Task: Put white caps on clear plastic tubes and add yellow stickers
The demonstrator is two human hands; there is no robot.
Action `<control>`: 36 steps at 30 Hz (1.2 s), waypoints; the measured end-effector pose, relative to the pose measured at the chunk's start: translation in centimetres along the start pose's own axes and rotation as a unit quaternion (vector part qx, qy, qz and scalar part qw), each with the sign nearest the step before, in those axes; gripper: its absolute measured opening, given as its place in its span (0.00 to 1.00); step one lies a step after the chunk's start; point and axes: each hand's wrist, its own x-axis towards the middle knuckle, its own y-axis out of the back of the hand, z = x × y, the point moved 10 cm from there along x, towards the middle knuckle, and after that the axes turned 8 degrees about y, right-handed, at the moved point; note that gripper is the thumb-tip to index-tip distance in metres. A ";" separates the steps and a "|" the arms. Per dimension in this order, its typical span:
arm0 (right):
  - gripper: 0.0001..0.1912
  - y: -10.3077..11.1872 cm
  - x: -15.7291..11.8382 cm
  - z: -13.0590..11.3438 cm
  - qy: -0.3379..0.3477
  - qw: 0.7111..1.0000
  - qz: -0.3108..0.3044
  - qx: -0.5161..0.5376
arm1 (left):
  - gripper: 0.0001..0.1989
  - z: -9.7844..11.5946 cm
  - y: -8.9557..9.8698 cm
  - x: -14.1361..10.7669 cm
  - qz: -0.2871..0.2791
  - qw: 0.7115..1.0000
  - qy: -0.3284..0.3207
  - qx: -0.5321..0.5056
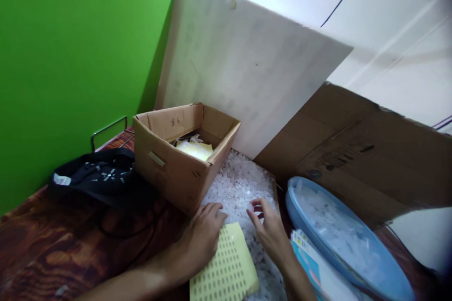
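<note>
A pale yellow sheet [226,263] with rows of small dark-printed labels lies in front of me. My left hand [203,235] is at its upper left edge, fingers bent together and the thumb close to them; whatever they may pinch is too small to name. To the right, my right hand [266,225] hovers over a spread of small clear plastic pieces [240,178]. Its fingers are curved, with a gap between thumb and forefinger, and nothing definite shows between them.
An uncovered cardboard box [165,164] holding yellow sheets stands behind my left hand. At left lies a black bag-like item [106,174] beside a wire rack [109,127]. On the right, a blue basin [296,207] of clear pieces stands near papers [310,263]. Cardboard panels [339,146] lean behind.
</note>
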 end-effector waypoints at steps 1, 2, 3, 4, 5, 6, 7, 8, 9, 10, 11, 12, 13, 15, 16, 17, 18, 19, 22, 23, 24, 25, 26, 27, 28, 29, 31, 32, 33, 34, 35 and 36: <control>0.10 0.6 -0.1 -0.2 -0.001 1.000 0.006 0.005 | 0.19 -0.1 -0.1 0.0 -0.009 1.000 0.002 0.007; 0.11 1.3 -0.2 -0.4 -0.003 1.000 0.015 0.009 | 0.17 -0.1 -0.2 0.1 -0.015 1.000 0.003 0.009; 0.10 2.0 -0.3 -0.5 -0.008 1.000 0.026 0.011 | 0.15 -0.1 -0.3 0.1 -0.020 1.000 0.001 0.009; 0.10 2.8 -0.3 -0.6 -0.017 0.999 0.040 0.011 | 0.15 -0.1 -0.3 0.2 -0.024 1.000 -0.002 0.006; 0.10 3.7 -0.4 -0.6 -0.028 0.998 0.054 0.011 | 0.15 -0.1 -0.4 0.2 -0.026 1.000 -0.005 0.002; 0.11 4.5 -0.4 -0.6 -0.039 0.997 0.067 0.013 | 0.14 -0.2 -0.5 0.3 -0.027 1.000 -0.008 -0.002; 0.12 5.2 -0.4 -0.5 -0.048 0.996 0.078 0.018 | 0.14 -0.2 -0.6 0.3 -0.027 1.000 -0.012 -0.004; 0.13 5.9 -0.3 -0.5 -0.055 0.994 0.086 0.027 | 0.14 -0.2 -0.7 0.3 -0.028 0.999 -0.016 -0.004; 0.15 6.5 -0.3 -0.4 -0.058 0.993 0.091 0.039 | 0.14 -0.2 -0.8 0.3 -0.029 0.999 -0.018 0.000; 0.17 7.1 -0.2 -0.4 -0.061 0.992 0.093 0.052 | 0.14 -0.2 -0.9 0.3 -0.032 0.999 -0.020 0.004; 0.19 7.7 -0.1 -0.2 -0.064 0.991 0.095 0.066 | 0.13 -0.3 -1.0 0.3 -0.036 0.999 -0.020 0.010; 0.21 8.3 0.0 0.1 -0.069 0.990 0.096 0.080 | 0.13 -0.3 -1.2 0.3 -0.042 0.999 -0.017 0.018; 0.22 9.0 0.1 0.5 -0.075 0.988 0.099 0.093 | 0.13 -0.4 -1.3 0.3 -0.047 0.998 -0.013 0.027; 0.21 10.7 0.1 1.3 -0.089 0.983 0.113 0.114 | 0.13 -0.5 -1.5 0.3 -0.056 0.997 -0.004 0.043; 0.21 11.6 0.1 1.6 -0.095 0.980 0.124 0.121 | 0.13 -0.5 -1.6 0.3 -0.060 0.997 0.000 0.051; 0.21 12.5 0.1 1.9 -0.098 0.978 0.134 0.128 | 0.13 -0.4 -1.6 0.3 -0.064 0.996 0.002 0.059; 0.21 13.1 0.0 2.0 -0.100 0.976 0.141 0.133 | 0.14 -0.4 -1.6 0.3 -0.068 0.996 0.004 0.064; 0.22 13.3 0.0 2.0 -0.102 0.975 0.138 0.140 | 0.15 -0.4 -1.7 0.3 -0.073 0.995 0.007 0.067; 0.23 11.0 0.1 1.2 -0.098 0.982 0.046 0.157 | 0.16 -0.4 -1.7 0.2 -0.086 0.994 0.017 0.071; 0.22 9.8 0.1 0.8 -0.091 0.985 0.009 0.145 | 0.16 -0.4 -1.8 0.2 -0.089 0.993 0.019 0.072; 0.21 8.7 0.1 0.4 -0.081 0.989 -0.018 0.120 | 0.17 -0.4 -1.9 0.1 -0.093 0.993 0.019 0.075; 0.18 7.9 0.2 0.1 -0.070 0.993 -0.033 0.088 | 0.17 -0.4 -2.0 0.1 -0.095 0.992 0.018 0.078; 0.15 7.3 0.4 -0.1 -0.059 0.996 -0.038 0.055 | 0.17 -0.4 -2.0 0.1 -0.092 0.992 0.017 0.079; 0.13 6.9 0.6 -0.2 -0.050 0.998 -0.040 0.027 | 0.17 -0.5 -2.0 0.2 -0.084 0.993 0.014 0.076; 0.12 6.4 0.8 -0.4 -0.043 0.998 -0.045 0.010 | 0.17 -0.5 -2.0 0.2 -0.073 0.995 0.009 0.067; 0.11 5.9 1.1 -0.5 -0.036 0.998 -0.055 0.002 | 0.16 -0.5 -1.9 0.2 -0.060 0.997 0.004 0.057; 0.11 5.1 1.4 -0.9 -0.023 0.997 -0.079 -0.006 | 0.14 -0.6 -1.9 0.2 -0.036 0.999 -0.004 0.033; 0.12 4.9 1.5 -1.1 -0.017 0.996 -0.089 -0.011 | 0.13 -0.7 -1.9 0.2 -0.030 0.999 -0.005 0.025; 0.13 4.9 1.6 -1.1 -0.015 0.995 -0.095 -0.017 | 0.13 -0.8 -2.1 0.2 -0.027 0.999 -0.003 0.019; 0.14 5.3 1.7 -0.9 -0.017 0.995 -0.095 -0.025 | 0.12 -1.0 -2.2 0.2 -0.024 1.000 0.002 0.014; 0.15 6.0 1.8 -0.4 -0.023 0.995 -0.088 -0.035 | 0.12 -1.2 -2.3 0.2 -0.022 1.000 0.007 0.008; 0.16 7.1 1.9 0.5 -0.036 0.995 -0.075 -0.049 | 0.12 -1.3 -2.4 0.2 -0.021 1.000 0.012 0.003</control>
